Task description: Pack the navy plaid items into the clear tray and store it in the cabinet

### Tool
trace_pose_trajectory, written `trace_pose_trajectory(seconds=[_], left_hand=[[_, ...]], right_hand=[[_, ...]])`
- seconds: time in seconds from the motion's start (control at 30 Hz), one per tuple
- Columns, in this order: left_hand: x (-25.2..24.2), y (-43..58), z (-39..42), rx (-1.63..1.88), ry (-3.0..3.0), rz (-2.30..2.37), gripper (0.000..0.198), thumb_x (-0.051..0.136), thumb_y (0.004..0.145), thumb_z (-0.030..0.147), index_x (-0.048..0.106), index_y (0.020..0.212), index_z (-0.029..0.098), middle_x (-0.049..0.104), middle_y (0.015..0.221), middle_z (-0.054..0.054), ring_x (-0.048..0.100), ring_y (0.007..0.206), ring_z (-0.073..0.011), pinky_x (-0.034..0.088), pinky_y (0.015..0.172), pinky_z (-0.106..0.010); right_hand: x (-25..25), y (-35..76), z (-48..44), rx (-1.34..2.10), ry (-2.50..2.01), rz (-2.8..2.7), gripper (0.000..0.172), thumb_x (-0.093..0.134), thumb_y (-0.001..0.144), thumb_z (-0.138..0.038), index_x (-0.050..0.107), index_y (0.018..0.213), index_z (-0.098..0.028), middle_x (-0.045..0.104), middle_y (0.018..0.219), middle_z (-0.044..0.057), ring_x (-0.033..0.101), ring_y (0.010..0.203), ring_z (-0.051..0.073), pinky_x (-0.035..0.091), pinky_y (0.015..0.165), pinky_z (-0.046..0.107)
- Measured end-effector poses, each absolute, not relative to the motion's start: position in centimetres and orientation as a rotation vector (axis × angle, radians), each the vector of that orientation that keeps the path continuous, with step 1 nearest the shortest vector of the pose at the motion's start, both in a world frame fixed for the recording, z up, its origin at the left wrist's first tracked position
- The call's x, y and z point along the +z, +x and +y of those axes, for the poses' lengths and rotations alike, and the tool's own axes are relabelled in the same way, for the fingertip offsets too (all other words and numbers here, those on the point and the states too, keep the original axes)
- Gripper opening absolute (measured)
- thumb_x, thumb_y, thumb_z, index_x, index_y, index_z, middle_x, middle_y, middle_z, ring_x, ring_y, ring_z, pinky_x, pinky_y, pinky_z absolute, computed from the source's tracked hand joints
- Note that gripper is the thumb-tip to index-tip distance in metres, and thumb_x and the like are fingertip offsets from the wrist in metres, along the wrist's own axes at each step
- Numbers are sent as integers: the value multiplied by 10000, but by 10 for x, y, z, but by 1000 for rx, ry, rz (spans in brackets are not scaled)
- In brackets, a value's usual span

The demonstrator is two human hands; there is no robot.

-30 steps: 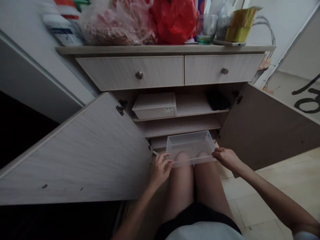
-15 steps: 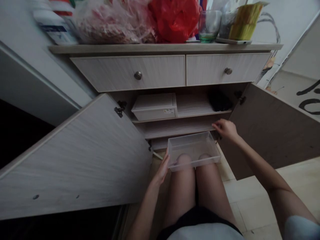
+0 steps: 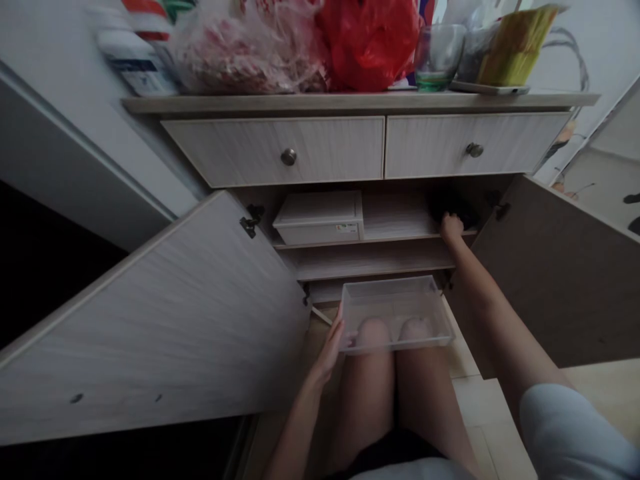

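My left hand (image 3: 332,341) is closed around the left side of a clear plastic box (image 3: 395,287), its fingers on the outer wall and underside. Nothing lies inside the box, which rests over my knees. Inside the open cabinet, my right hand (image 3: 452,227) reaches to the right end of the upper shelf (image 3: 395,230). Its fingers curl at the front of a soft-looking black bundle (image 3: 453,203), whose exact kind is too dark to make out. A white lidded box (image 3: 320,217) with a small label sits at the shelf's left.
The left cabinet door (image 3: 175,320) and right cabinet door (image 3: 555,280) stand wide open on both sides. Two closed drawers (image 3: 300,137) are above. Plastic bags (image 3: 373,47), a glass (image 3: 440,57) and bottles (image 3: 135,63) crowd the cabinet top. A lower shelf (image 3: 370,259) runs beneath.
My right hand has moved forward and up from beside the clear box to the black bundle on the shelf. The left hand keeps hold of the box. The camera view has shifted slightly.
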State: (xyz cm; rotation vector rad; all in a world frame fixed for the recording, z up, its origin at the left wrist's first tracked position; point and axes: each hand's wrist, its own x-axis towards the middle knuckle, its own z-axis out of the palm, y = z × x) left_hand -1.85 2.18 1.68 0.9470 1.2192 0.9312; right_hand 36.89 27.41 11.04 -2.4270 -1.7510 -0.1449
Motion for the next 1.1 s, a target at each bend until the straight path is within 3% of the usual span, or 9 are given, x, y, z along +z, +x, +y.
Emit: trace_pose_trajectory(seconds=[0.1, 0.27, 0.43, 0.73, 0.97, 1.1], left_hand=[[18, -19, 22, 921, 966, 1221, 764, 510, 919, 646, 220, 1586, 411, 192, 1690, -24, 680, 1073, -258, 511, 932, -378], [23, -17, 23, 898, 963, 1240, 810, 527, 913, 635, 181, 1600, 384, 234, 1679, -50, 683, 1053, -257, 521, 917, -381], [27, -13, 20, 918, 952, 1222, 793, 546, 912, 606, 197, 1594, 402, 315, 1651, -45, 689, 1047, -262, 534, 890, -377], [29, -13, 17, 948, 960, 1225, 692, 536, 933, 567, 297, 1566, 418, 221, 1683, -34, 695, 1067, -269, 530, 940, -412], [31, -13, 16, 1003, 957, 1190, 746, 574, 913, 567, 290, 1577, 378, 224, 1678, 12, 496, 1369, -322, 496, 1048, -424], [30, -13, 15, 967, 948, 1188, 708, 541, 937, 556, 289, 1575, 384, 209, 1685, -16, 607, 1242, -310, 513, 1005, -431]], right_hand=[[108, 369, 274, -115, -2459, -1672, 468, 560, 919, -155, 493, 1368, -43, 596, 1241, 286, 626, 1164, 321, 508, 902, 371], [108, 375, 269, 28, -2427, -1619, 623, 675, 879, -299, 439, 1395, -42, 632, 1193, 266, 641, 1131, 322, 500, 894, 362], [105, 377, 253, 108, -2250, -1464, 528, 608, 889, -332, 503, 1318, -44, 656, 1136, 256, 631, 1091, 328, 483, 896, 379], [107, 373, 144, 745, -1425, -1649, 507, 660, 766, -544, 614, 1107, -172, 675, 1009, 91, 626, 904, 236, 511, 827, 353], [135, 369, 81, 1012, -1274, -2050, 596, 693, 784, -571, 609, 1202, -154, 673, 1026, 78, 624, 865, 201, 517, 772, 308], [132, 358, 76, 972, -1229, -2270, 530, 643, 839, -523, 612, 1222, -158, 680, 1072, 80, 629, 918, 204, 517, 819, 307]])
